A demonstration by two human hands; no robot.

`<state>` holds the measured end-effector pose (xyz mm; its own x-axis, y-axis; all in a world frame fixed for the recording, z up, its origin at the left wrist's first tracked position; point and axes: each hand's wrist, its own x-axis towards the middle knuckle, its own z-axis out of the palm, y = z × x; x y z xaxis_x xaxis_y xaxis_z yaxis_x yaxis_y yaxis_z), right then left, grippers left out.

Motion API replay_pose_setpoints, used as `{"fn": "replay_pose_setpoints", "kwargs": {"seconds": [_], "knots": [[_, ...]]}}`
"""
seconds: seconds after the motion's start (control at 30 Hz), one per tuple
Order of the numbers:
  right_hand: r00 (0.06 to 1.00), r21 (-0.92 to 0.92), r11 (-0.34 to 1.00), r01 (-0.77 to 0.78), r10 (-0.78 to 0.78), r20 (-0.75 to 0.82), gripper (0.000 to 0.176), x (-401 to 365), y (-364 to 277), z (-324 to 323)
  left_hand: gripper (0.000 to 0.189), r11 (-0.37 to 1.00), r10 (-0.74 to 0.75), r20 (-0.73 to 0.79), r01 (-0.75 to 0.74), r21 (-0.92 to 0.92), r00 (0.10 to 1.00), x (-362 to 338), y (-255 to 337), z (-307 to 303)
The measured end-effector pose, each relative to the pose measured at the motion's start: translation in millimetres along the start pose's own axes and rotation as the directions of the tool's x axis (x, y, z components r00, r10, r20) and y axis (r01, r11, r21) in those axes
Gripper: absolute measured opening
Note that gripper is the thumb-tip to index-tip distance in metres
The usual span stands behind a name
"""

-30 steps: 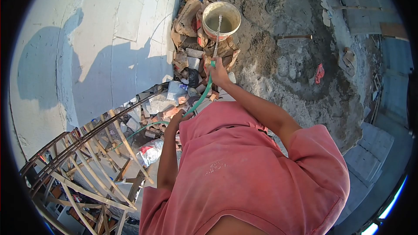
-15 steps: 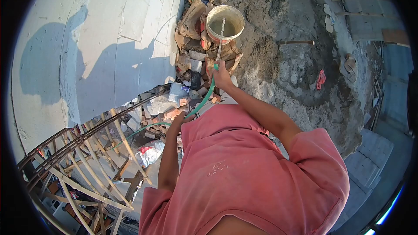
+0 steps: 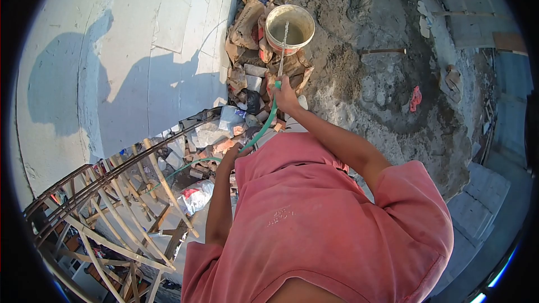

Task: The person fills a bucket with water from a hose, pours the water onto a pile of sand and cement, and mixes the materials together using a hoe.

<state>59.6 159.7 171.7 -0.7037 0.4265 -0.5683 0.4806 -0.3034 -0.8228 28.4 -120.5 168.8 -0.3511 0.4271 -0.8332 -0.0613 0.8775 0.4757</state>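
A green hose runs between my two hands. Near its open end, my right hand is closed around it, and a stream of water shoots from the hose into a round, pale bucket. Greyish water shows inside the bucket. Lower and to the left, my left hand is wrapped around the same hose close to my waist. From there the hose trails off leftward over the rubble.
Broken bricks and rubble lie left of my hands, beside torn sacks. Wet grey mortar spreads rightward, with a wooden-handled tool and a red scrap. Bamboo poles and steel bars stand lower left.
The view has shifted very slightly. Both hands keep their hold on the hose, and the water still runs into the bucket.
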Motion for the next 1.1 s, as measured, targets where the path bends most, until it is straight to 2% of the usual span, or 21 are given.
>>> {"fn": "replay_pose_setpoints", "kwargs": {"seconds": [0.27,1.1], "knots": [[1.0,-0.026,1.0,-0.001,0.001,0.002,0.029,-1.2,-1.5,0.7,0.063,0.999,-0.004,0.001,0.004,0.051,1.0,7.9,-10.2,2.3],[1.0,-0.03,1.0,0.01,-0.01,-0.002,0.03,-3.6,-2.3,-0.6,0.064,0.999,-0.029,0.021,0.028,0.015,0.999,12.0,-15.2,2.2]]}}
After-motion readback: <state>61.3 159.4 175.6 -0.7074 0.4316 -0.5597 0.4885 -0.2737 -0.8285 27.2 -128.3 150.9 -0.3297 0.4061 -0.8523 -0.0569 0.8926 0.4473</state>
